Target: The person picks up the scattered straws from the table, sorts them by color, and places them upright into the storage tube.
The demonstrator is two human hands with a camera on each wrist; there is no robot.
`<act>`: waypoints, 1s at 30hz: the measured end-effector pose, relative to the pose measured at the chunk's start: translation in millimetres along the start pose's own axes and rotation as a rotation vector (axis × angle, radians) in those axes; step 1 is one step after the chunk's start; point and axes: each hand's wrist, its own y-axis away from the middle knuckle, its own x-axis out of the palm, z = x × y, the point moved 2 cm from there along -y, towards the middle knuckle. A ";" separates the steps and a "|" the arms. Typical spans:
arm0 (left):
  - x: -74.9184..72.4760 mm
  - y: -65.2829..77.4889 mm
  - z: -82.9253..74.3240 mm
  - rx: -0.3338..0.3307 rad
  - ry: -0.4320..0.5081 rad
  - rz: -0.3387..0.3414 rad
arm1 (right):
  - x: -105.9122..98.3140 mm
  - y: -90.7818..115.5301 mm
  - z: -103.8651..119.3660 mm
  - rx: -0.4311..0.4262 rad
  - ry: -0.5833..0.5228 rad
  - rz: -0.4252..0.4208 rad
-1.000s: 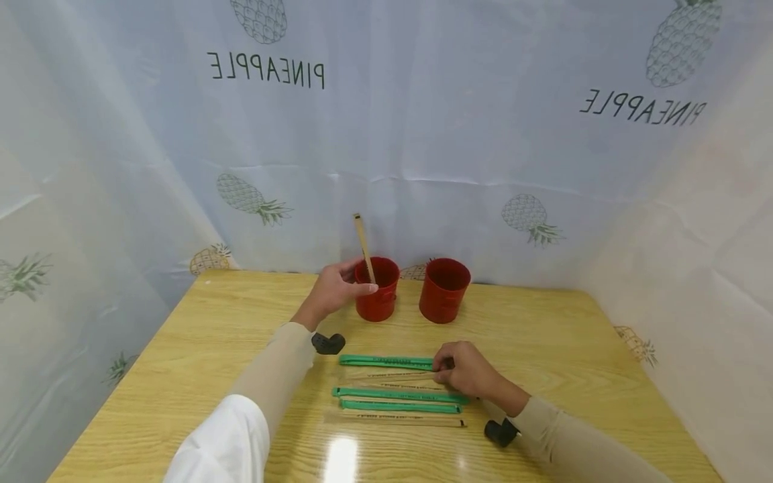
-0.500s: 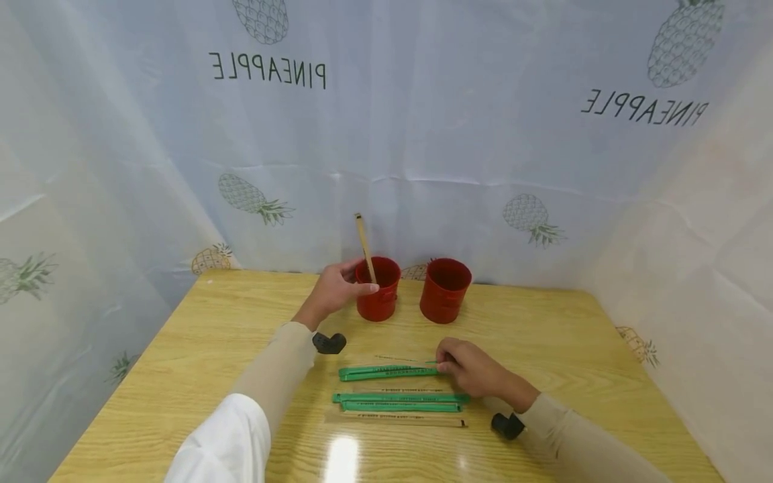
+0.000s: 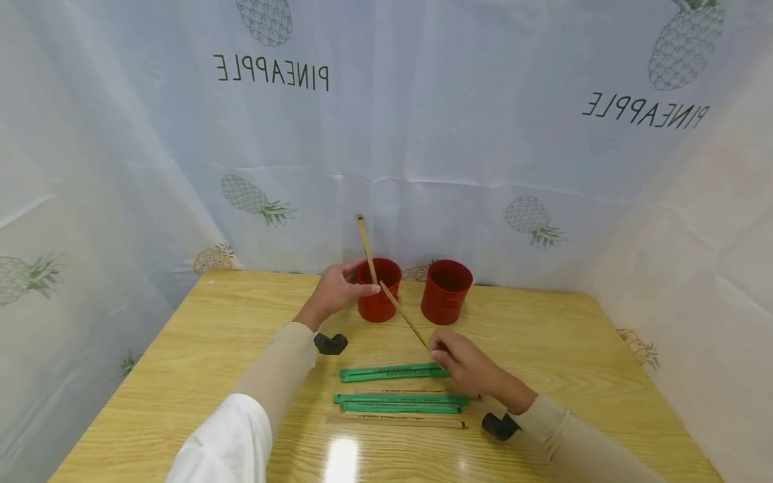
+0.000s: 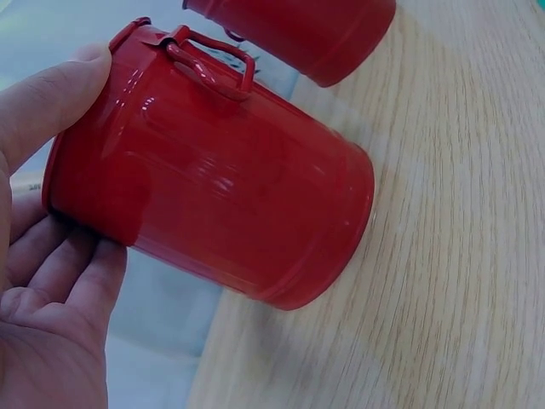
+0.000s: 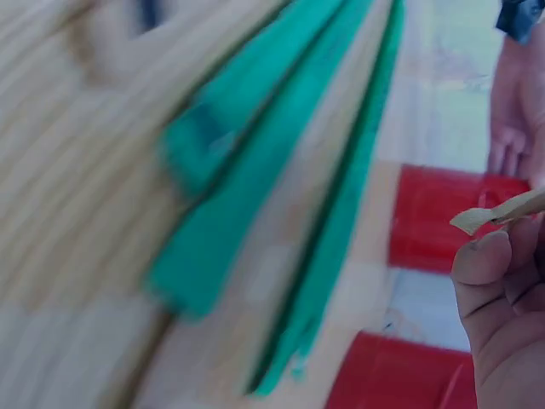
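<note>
My left hand [image 3: 333, 295] grips the left red bucket [image 3: 376, 310] by its rim, thumb on the near side. The left wrist view shows the fingers [image 4: 95, 277] on the bucket's side. Out of this bucket leans a slim tan stick packet [image 3: 366, 248], tilted left. My right hand [image 3: 461, 365] pinches another tan stick packet [image 3: 406, 318] by its near end. That packet slants up and left, its far tip by the left bucket's rim and my left thumb; whether they touch I cannot tell. Below lie green stick packets [image 3: 386, 373], close to the right hand.
A second red bucket [image 3: 443, 305] stands right of the first. Nearer me on the wooden table [image 3: 241, 416] lie more green packets [image 3: 398, 399] and tan packets [image 3: 398, 420] in a row. A printed curtain [image 3: 410, 134] hangs behind the table.
My right hand has picked a tan packet from among the green ones and swung its far end up toward the left bucket. The left hand keeps its grip on the rim.
</note>
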 end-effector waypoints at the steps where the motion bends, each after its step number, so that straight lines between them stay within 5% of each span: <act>1: 0.0 0.0 -0.2 0.000 -0.002 0.003 | -0.1 -2.9 2.7 -0.004 -0.016 -0.002; 15: 0.6 0.9 -1.5 0.006 -0.022 -0.007 | -1.7 -49.5 27.6 -0.003 -0.092 -0.124; 30: 1.2 -0.6 -0.4 0.012 -0.021 -0.014 | -11.7 -102.8 32.7 0.108 -0.092 -0.231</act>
